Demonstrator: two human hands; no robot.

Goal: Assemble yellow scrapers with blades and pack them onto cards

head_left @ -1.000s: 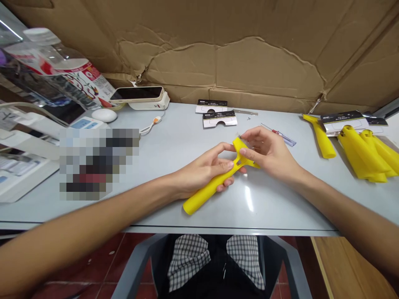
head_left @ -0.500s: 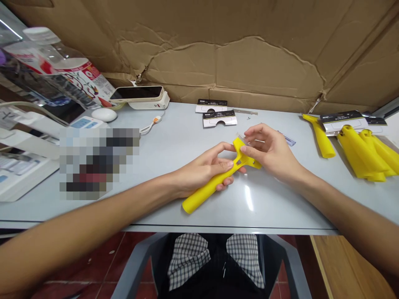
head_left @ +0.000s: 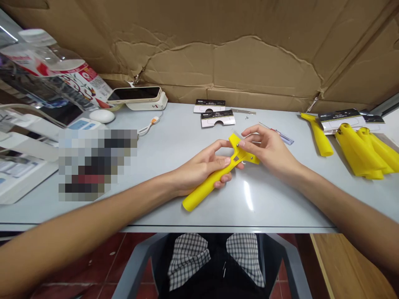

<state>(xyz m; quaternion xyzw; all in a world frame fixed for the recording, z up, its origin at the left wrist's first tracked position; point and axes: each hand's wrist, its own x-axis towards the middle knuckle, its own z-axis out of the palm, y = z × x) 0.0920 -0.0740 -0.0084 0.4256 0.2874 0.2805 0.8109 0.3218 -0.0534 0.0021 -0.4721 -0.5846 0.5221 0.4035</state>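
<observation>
A yellow scraper handle [head_left: 207,185] with a forked head lies tilted above the table, its round end toward the table's front edge. My left hand [head_left: 210,166] is wrapped round its neck, thumb on top. My right hand [head_left: 264,147] pinches at the head's far edge, where a clear strip [head_left: 237,133] shows beside the fingers. Two small screws show in the head, one close to my right fingertips. Just behind my right hand lies a screwdriver [head_left: 285,138] with a clear handle.
Black-and-white cards [head_left: 218,119] and a thin metal blade [head_left: 245,111] lie at the back. Several yellow handles [head_left: 358,153] are at the right. A phone [head_left: 135,94], a white mouse [head_left: 102,116] and bottles [head_left: 77,81] stand or lie at the left.
My right fingertips have shifted slightly along the scraper head, uncovering a screw. More of the screwdriver shows behind my right hand. My left hand keeps its hold.
</observation>
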